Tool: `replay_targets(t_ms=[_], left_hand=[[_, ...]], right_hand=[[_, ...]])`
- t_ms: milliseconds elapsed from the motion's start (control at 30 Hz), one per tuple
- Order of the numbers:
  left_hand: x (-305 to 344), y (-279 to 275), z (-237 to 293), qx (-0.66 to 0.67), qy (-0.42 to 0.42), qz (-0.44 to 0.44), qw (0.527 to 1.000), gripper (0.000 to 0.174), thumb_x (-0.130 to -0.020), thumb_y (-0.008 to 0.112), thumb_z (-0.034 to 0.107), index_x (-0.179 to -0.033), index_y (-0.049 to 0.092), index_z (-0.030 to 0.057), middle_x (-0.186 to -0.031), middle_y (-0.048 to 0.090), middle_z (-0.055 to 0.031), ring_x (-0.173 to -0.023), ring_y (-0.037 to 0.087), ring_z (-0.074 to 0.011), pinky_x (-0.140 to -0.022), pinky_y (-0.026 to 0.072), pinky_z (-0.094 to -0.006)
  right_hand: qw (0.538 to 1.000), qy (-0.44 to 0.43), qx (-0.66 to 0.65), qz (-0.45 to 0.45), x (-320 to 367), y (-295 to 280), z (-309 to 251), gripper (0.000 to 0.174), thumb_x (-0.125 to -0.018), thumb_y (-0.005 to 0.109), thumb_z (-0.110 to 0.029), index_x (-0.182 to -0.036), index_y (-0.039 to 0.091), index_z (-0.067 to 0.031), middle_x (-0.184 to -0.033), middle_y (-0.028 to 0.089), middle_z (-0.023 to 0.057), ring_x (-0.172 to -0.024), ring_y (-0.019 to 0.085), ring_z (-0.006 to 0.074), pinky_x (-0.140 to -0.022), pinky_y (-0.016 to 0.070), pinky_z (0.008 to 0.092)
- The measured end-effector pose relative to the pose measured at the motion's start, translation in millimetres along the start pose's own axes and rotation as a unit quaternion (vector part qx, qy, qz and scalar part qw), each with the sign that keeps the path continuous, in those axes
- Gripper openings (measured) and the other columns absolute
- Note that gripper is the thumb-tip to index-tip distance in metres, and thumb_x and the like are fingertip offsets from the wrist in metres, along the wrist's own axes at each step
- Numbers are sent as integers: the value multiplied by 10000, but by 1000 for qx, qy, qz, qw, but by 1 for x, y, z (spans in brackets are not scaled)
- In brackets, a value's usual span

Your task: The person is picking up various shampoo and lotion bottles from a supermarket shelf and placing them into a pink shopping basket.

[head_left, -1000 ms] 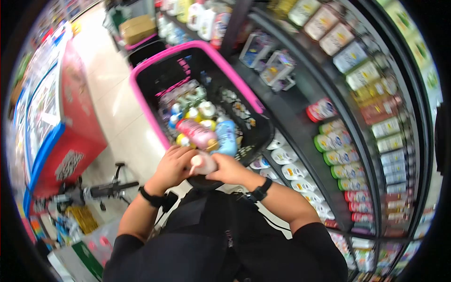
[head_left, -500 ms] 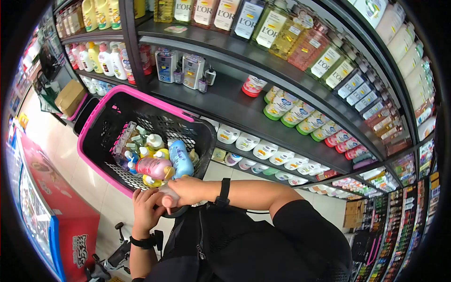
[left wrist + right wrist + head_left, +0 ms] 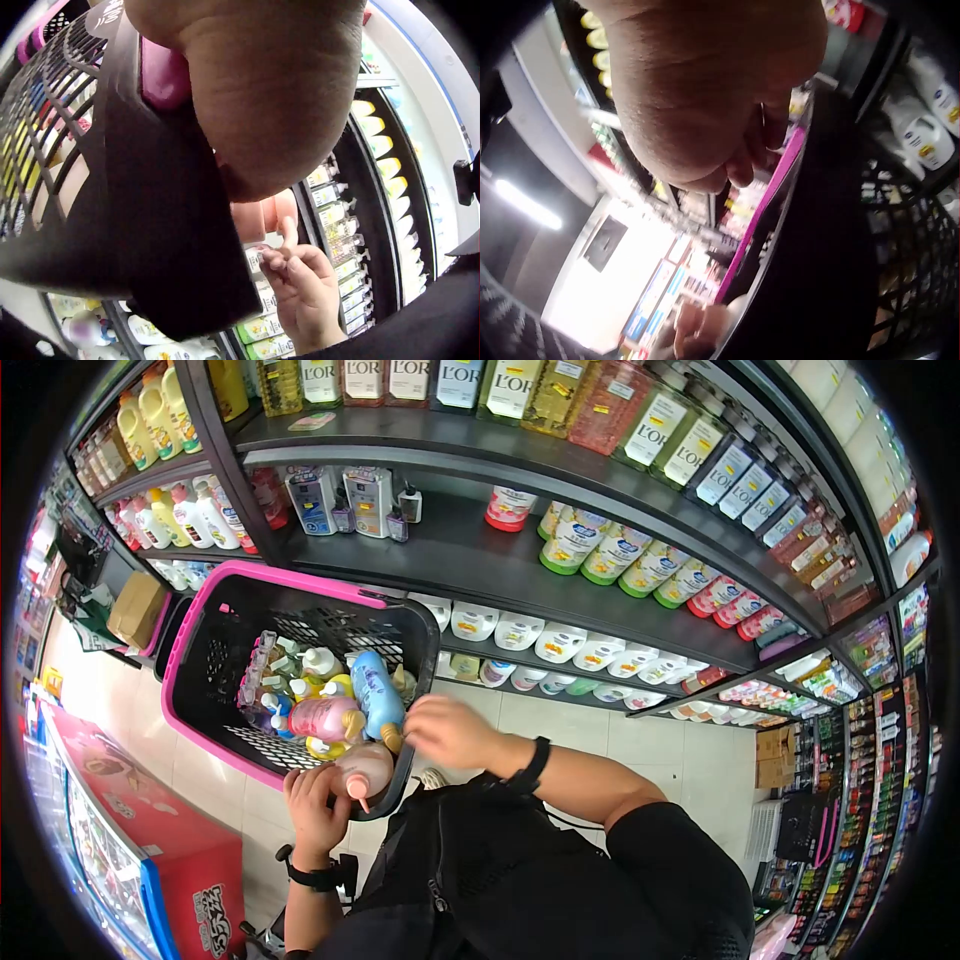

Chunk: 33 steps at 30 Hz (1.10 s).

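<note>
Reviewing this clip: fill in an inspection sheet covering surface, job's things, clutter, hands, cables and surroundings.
Surface: pale tiled floor; whether the basket stands on it is unclear.
Job's things: black basket with pink rim, holding a blue bottle, a pink bottle, a pump bottle at the near corner, and others.
Clutter: brown carton beyond the basket.
Left hand: at the rim, beside the pump bottle; grip unclear.
Right hand: blurred, holding nothing visible.
Cables: thin dark cable near the right forearm.
Surroundings: stocked shelves; red cabinet.
</note>
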<state>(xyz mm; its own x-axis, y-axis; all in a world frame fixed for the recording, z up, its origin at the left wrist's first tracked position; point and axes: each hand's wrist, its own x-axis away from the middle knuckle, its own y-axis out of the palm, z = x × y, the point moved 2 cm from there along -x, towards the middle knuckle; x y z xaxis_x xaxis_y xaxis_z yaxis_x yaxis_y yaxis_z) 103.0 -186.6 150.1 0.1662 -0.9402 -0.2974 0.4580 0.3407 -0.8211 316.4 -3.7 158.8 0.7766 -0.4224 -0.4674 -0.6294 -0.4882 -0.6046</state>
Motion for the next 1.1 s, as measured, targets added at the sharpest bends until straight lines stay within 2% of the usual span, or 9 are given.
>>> replay_targets(t_ms=[133,367,433,467,533,633,800,933,1100], left_hand=[[5,12,-4,-20,-15,48,999,229,-786,621,137,-996,656,52,-1006,694,-115,-939,618,-316,-978,377,-455],[9,20,-3,-58,-15,75,995,168,-859,573,158,-943,648,34,-932,680,-136,-895,615,-339,-931,402,-452],[10,20,-5,-77,-12,83,993,161,-858,580,163,-931,644,34,-932,676,-140,-900,612,-342,-923,406,-448],[9,21,-3,-87,-10,88,992,160,-857,584,164,-927,643,33,-931,675,-141,-902,611,-343,-919,408,-447],[11,24,-8,-88,-13,80,993,170,-840,589,161,-931,646,30,-927,672,-144,-876,603,-351,-899,414,-447],[8,23,-4,-105,-17,52,993,189,-842,577,175,-942,648,31,-905,673,-141,-857,599,-353,-878,415,-449],[10,27,-9,-120,-5,36,992,209,-859,554,200,-952,649,39,-883,675,-143,-852,607,-356,-872,412,-449],[11,29,-12,-123,-17,33,992,214,-863,550,211,-944,651,40,-885,678,-143,-854,613,-353,-879,411,-454],[12,28,-13,-124,-12,63,990,194,-829,589,208,-919,667,55,-892,688,-120,-858,615,-342,-873,425,-439]], right_hand=[[935,281,4,217,78,-45,58,136,-852,638,-158,-880,611,-28,-851,645,170,-823,620,381,-729,492,458],[658,698,151,-238,452,11,158,396,-893,548,-378,-1053,720,-59,-1086,677,240,-1057,647,337,-913,510,422],[615,735,126,-256,533,49,138,332,-834,645,-325,-987,749,-49,-1024,720,188,-980,690,311,-824,560,374],[668,691,105,-255,545,63,119,330,-838,673,-292,-984,734,-3,-960,729,173,-868,701,285,-756,568,367],[581,794,-173,-47,566,82,74,334,-850,686,-276,-968,716,35,-896,718,166,-775,693,265,-701,569,385],[502,830,-239,49,596,116,26,360,-853,704,-306,-938,720,43,-822,712,156,-730,689,254,-666,559,399],[534,825,-149,-109,647,156,21,367,-850,709,-321,-881,722,45,-790,717,175,-692,689,290,-664,542,425],[558,788,-242,98,598,111,29,204,-871,651,-169,-899,641,32,-710,605,80,-617,595,181,-523,476,316],[563,787,-216,135,555,73,39,168,-858,617,-126,-937,616,23,-747,597,77,-623,597,179,-508,468,305]])
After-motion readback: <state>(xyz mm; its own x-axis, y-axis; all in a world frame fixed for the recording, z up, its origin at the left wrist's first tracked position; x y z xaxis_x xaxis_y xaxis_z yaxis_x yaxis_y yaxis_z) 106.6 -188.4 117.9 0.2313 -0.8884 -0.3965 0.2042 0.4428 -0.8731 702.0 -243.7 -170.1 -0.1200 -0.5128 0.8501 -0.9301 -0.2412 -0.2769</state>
